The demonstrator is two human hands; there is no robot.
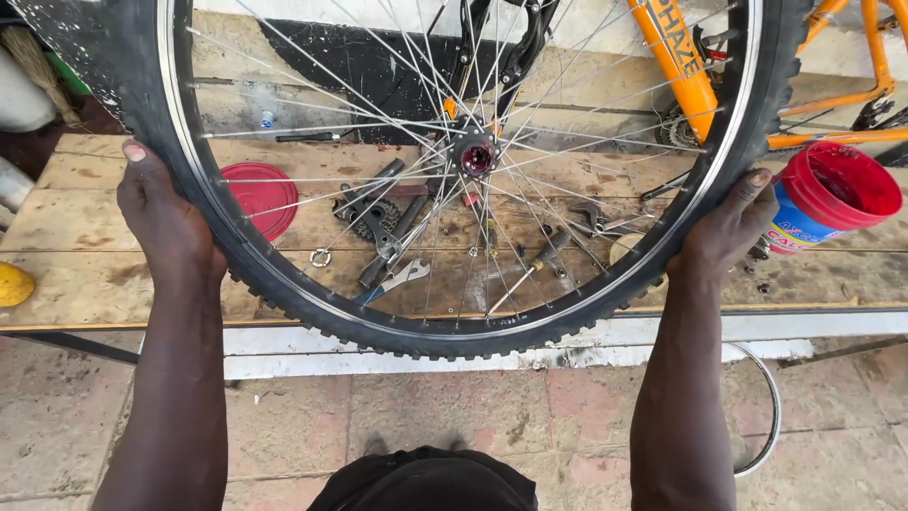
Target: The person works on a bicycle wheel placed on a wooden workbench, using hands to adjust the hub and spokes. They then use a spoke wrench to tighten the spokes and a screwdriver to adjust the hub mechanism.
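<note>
**Both hands on a bicycle wheel over the workbench**

Bicycle wheel [454, 161] held upright in front of the body, filling most of the view; the knobby tyre [378, 331] hangs just above the near edge of the wooden bench [76, 237]. The hub [475, 156] sits slightly up and right of centre, spokes fanning out from it.

Left hand [165, 222] grips the tyre at about 9 o'clock, thumb up along the tread, fingers wrapped round the far side and hidden. Right hand [724, 232] grips the tyre at about 3 o'clock in the same way, thumb laid on the tread.

Seen through the spokes on the bench: a red lid [257, 197] at 9 o'clock from the hub, a sprocket [376, 220] and a wrench [397, 279] at about 7 o'clock, a screwdriver [530, 270] at about 5 o'clock.

Outside the wheel at 3 o'clock, just beside the right hand, a red tub [832, 194] stands open on the bench. An orange bicycle frame [686, 71] stands behind the bench at 1 o'clock. A yellow object [13, 284] lies at the far left edge. A bare metal rim [768, 416] rests on the paved floor by the right forearm.
</note>
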